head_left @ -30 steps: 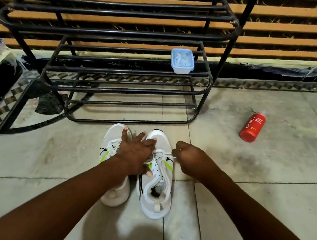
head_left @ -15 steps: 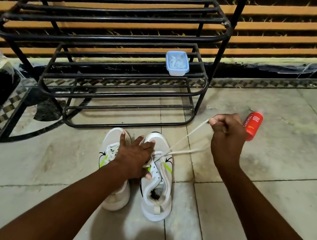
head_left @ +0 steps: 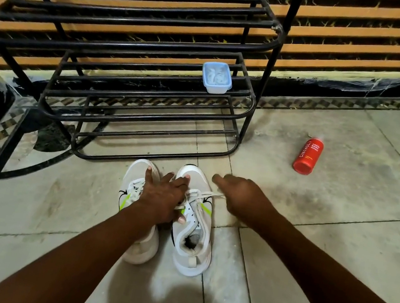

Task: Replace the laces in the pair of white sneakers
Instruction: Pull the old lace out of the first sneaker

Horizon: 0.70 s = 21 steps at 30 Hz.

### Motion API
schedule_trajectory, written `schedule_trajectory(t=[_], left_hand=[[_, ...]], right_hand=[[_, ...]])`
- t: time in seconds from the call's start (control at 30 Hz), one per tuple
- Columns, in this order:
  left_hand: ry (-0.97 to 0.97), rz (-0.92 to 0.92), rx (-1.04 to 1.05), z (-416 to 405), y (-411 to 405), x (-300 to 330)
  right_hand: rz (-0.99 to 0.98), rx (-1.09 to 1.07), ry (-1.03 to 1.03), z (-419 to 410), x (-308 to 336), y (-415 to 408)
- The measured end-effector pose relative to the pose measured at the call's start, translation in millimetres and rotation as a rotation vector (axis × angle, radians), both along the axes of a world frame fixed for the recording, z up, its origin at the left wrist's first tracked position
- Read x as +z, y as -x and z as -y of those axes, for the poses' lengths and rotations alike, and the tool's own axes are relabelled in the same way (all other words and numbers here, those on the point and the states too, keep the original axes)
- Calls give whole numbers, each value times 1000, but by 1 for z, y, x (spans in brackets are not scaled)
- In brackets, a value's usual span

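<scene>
A pale tiled floor (head_left: 335, 253) is seen from above, backed by a wall of orange and dark slats, and a black metal shoe rack (head_left: 128, 65) is stood on it against that wall. A small light-blue lidded box (head_left: 216, 77) is set on a middle shelf of the rack, near its right end. In front of the rack, two white sneakers are placed side by side on the floor with their toes toward it: the left sneaker (head_left: 136, 175) is largely covered by a forearm, while the right sneaker (head_left: 193, 232) is shown nearly whole, its opening turned toward the camera (black and yellow-green marks are carried on both). The left hand (head_left: 163, 198) is laid flat across the two sneakers, fingers spread over the toe caps and the thumb pressed on the tongue of the right one. The right hand (head_left: 244, 198) is held just beside the right sneaker, blurred, with its fingers curled; the end of a white lace (head_left: 202, 194) is led from the eyelets to that hand and appears to be pinched there, though the exact grip cannot be told. Well apart to the right, a red bottle (head_left: 308, 156) is lying on its side on the floor.
</scene>
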<state>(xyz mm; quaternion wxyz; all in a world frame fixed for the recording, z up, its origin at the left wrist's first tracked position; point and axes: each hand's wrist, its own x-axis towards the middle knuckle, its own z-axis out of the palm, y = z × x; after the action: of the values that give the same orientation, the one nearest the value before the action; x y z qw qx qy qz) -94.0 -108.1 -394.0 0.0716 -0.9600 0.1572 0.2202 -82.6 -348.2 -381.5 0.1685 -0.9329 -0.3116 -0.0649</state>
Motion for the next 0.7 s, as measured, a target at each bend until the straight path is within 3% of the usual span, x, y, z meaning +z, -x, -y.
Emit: schedule_trajectory(t=[0.07,0.13,0.37,0.5,0.7], left_hand=[[-5,-2,-2,-1,1,1],[-8,-11,1,0,1,3],[-10,-5,29,4,1,3],[-8,-2,34,4,1,3],[-9,0,30,3,0,1]], right_hand=[[178,94,269,-4,-18,6],[273,82,303,-6,-24,4],[245,-273,-187,-10,13,0],[251,-492,-269,6,33,8],[239,-602,-454,-1,23,22]])
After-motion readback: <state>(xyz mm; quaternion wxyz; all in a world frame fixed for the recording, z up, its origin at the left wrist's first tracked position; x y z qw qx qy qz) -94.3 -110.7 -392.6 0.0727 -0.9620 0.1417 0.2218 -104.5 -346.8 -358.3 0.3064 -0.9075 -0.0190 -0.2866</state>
